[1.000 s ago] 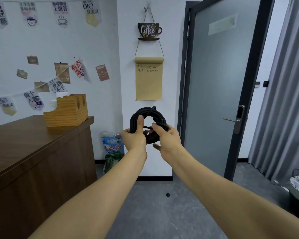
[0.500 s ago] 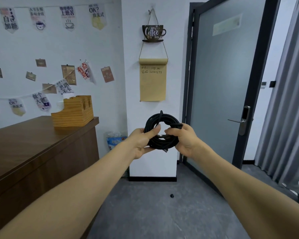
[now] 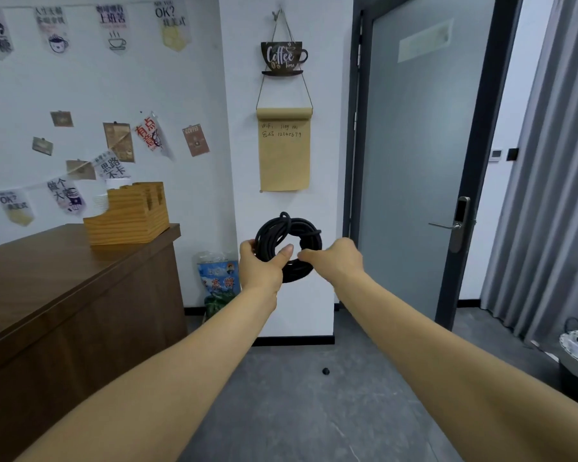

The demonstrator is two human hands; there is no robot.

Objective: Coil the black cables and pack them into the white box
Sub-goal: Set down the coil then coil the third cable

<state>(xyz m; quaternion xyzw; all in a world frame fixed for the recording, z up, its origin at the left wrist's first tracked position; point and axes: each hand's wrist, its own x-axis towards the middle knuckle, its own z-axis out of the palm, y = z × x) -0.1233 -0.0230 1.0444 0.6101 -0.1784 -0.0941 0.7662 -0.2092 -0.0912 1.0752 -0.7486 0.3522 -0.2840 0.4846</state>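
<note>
While the left hand (image 3: 260,266) grips the lower left arc of the coiled black cable (image 3: 289,250), thumb across the front, the coil stands upright at arm's length before the wall. On its right side the right hand (image 3: 336,261) pinches the strands. Tucking the loose end snugly under neighbouring turns should keep the loops together. No white box is in view.

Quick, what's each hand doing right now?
Left hand: grips the left side of the coiled black cable.
Right hand: pinches the coil's right side.
</note>
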